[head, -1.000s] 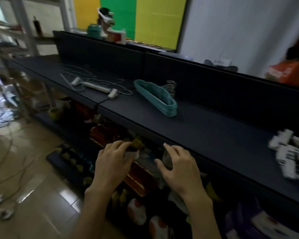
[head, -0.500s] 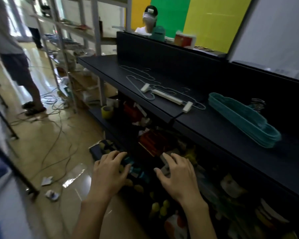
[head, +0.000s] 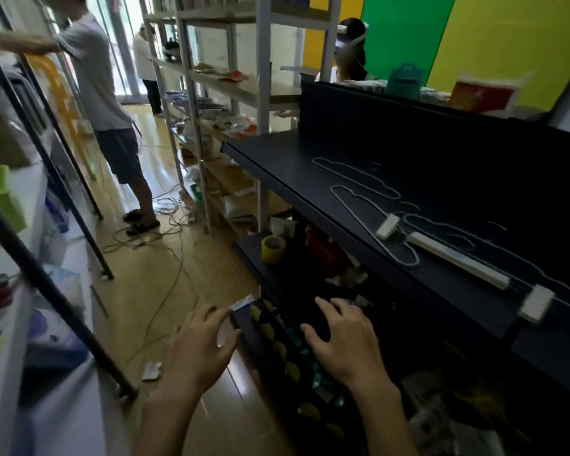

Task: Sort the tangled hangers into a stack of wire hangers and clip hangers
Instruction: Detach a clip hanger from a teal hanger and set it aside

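Teal stacked hangers had slipped out of frame as the view swung left; only the thin pale-blue wire hangers and a white-barred clip hanger lay on the black shelf at right, suggesting these were next. Left hand and right hand hovered low centre, fingers spread, gripping nothing.

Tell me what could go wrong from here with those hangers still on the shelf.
1. The wire hangers overlap the clip hanger; lifting one may drag the rest off the black shelf.
2. One clip lies close to the shelf's front edge and could be knocked off.
3. Both hands, left hand and right hand, are empty and low, in front of cluttered lower shelves; reaching up could snag things.
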`<control>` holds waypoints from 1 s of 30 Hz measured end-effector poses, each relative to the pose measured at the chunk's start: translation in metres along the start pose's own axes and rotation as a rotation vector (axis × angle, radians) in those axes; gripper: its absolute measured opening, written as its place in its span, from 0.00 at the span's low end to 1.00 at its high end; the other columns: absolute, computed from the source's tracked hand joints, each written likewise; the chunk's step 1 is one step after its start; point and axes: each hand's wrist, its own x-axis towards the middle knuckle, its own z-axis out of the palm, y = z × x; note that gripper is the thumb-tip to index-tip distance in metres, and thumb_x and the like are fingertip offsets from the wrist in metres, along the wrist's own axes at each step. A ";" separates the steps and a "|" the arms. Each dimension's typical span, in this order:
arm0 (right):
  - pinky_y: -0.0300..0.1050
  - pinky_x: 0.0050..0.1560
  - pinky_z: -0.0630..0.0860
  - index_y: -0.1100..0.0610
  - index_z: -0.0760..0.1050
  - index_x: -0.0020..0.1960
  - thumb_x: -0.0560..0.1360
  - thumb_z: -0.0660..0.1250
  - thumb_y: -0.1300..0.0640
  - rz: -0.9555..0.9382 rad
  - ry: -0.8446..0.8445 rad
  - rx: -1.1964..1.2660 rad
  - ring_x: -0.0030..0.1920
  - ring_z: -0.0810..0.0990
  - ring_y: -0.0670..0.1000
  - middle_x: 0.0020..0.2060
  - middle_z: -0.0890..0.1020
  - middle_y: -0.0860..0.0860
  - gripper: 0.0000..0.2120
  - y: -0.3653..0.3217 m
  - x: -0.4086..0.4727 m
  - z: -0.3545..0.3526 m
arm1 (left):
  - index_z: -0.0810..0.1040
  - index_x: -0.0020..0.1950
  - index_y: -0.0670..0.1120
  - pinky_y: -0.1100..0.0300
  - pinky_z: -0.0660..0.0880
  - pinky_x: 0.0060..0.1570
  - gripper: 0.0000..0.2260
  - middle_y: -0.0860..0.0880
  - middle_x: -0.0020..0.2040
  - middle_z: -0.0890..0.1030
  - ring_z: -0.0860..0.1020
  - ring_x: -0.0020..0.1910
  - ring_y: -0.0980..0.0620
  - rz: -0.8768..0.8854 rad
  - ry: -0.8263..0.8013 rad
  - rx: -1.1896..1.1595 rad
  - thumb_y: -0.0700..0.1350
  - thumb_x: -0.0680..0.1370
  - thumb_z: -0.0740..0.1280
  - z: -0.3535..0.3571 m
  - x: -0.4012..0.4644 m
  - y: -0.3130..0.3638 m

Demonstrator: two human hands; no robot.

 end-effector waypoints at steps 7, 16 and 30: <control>0.46 0.70 0.59 0.47 0.57 0.74 0.77 0.56 0.39 0.013 -0.050 0.007 0.70 0.60 0.51 0.71 0.64 0.49 0.28 -0.031 0.097 0.020 | 0.70 0.67 0.56 0.55 0.68 0.59 0.19 0.55 0.65 0.71 0.67 0.65 0.54 0.035 -0.021 0.015 0.57 0.77 0.62 -0.002 0.104 -0.026; 0.45 0.65 0.65 0.46 0.57 0.74 0.77 0.54 0.38 0.219 0.068 -0.001 0.67 0.65 0.48 0.68 0.67 0.45 0.28 -0.052 0.166 0.022 | 0.75 0.63 0.55 0.51 0.69 0.55 0.19 0.53 0.62 0.75 0.71 0.63 0.48 0.357 -0.083 -0.020 0.59 0.75 0.61 0.017 0.239 -0.026; 0.42 0.63 0.68 0.45 0.57 0.74 0.77 0.56 0.39 0.698 0.469 -0.097 0.66 0.66 0.45 0.66 0.68 0.42 0.27 -0.071 0.143 -0.031 | 0.75 0.64 0.52 0.49 0.70 0.57 0.18 0.52 0.62 0.76 0.72 0.62 0.46 0.974 -0.224 -0.175 0.55 0.75 0.66 0.026 0.325 0.078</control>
